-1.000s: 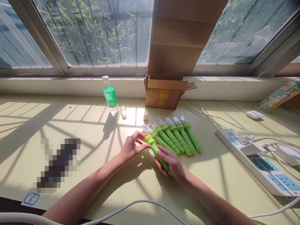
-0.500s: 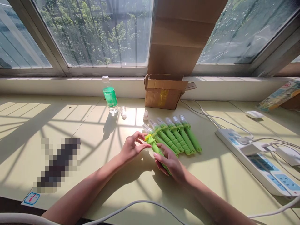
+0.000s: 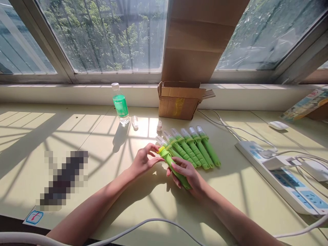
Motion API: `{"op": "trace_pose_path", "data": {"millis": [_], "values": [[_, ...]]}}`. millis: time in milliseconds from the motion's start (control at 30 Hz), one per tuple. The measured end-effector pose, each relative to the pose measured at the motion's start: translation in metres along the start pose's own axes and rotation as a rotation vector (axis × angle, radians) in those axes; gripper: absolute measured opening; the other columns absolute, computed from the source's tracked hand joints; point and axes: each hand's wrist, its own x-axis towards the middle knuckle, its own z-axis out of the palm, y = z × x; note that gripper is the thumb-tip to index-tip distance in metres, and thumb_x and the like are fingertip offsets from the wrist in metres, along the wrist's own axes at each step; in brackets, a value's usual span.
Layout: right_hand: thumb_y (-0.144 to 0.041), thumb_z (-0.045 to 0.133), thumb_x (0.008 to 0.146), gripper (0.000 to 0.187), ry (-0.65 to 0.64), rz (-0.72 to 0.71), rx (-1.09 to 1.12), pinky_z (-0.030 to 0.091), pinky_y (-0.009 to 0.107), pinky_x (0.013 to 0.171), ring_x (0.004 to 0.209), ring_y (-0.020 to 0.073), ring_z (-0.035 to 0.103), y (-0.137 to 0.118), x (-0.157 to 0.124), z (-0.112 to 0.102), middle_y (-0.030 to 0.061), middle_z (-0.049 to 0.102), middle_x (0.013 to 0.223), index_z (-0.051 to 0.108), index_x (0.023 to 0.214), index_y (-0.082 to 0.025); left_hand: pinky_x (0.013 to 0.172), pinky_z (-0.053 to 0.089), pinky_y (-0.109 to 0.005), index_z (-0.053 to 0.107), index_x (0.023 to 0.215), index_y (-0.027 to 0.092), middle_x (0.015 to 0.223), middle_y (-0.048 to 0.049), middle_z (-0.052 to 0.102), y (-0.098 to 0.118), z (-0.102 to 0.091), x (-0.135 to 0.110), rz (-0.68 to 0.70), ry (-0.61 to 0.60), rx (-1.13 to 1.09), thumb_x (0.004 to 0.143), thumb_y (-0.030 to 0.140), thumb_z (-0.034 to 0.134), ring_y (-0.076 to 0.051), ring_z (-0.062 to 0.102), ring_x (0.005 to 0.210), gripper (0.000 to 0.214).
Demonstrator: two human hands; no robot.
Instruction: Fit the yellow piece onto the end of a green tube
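Between my two hands is a green plastic tube-shaped handle [image 3: 167, 159] with a yellow ring at its upper end and no clear cap on it. My left hand [image 3: 147, 158] pinches the yellow end with thumb and forefinger. Lower down, my right hand [image 3: 186, 172] is closed around the tube's body, which slants down to the right. Just beyond it lies a row of several similar green handles [image 3: 196, 150], each with a clear ribbed cap. A loose clear cap [image 3: 135, 123] and a smaller clear-and-white piece [image 3: 159, 126] stand farther back.
A bottle with a green label [image 3: 120, 105] and an open cardboard box [image 3: 178, 104] stand near the window ledge. On the right lies a white power strip [image 3: 279, 181] with plugs and cables. A white cable [image 3: 153, 220] crosses the near edge. A dark pixelated patch is at left.
My right hand's fingers have shifted on the green handle, so more of its lower body shows. My left hand stays at the yellow end.
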Motion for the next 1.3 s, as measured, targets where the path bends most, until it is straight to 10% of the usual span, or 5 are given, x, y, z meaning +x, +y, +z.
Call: {"op": "trace_pose_path", "data": {"millis": [867,1300], "values": [[-0.056,0.083,0.082,0.048,0.018,0.044,-0.077,0.022,0.018,0.030,0.030,0.0061,0.040,0.0015,-0.0008,0.0021,0.0026,0.074,0.065,0.059,0.099,-0.019,0.091,0.064,-0.046,0.069,0.101,0.028,0.116,-0.0066,0.079,0.0022,0.0032,-0.0027,0.051,-0.059,0.032,0.087,0.026,0.072,-0.024,0.076,0.101,0.015],[-0.056,0.090,0.076,0.053,0.082,0.013,0.006,0.040,0.022,0.034,0.038,0.0108,0.054,0.0016,0.0002,0.0014,0.0046,0.077,0.073,0.056,0.096,-0.021,0.089,0.064,-0.043,0.069,0.101,0.026,0.112,-0.0064,0.079,0.0035,0.0039,-0.0017,0.043,-0.033,0.039,0.086,0.028,0.074,-0.024,0.076,0.099,0.016]]}}
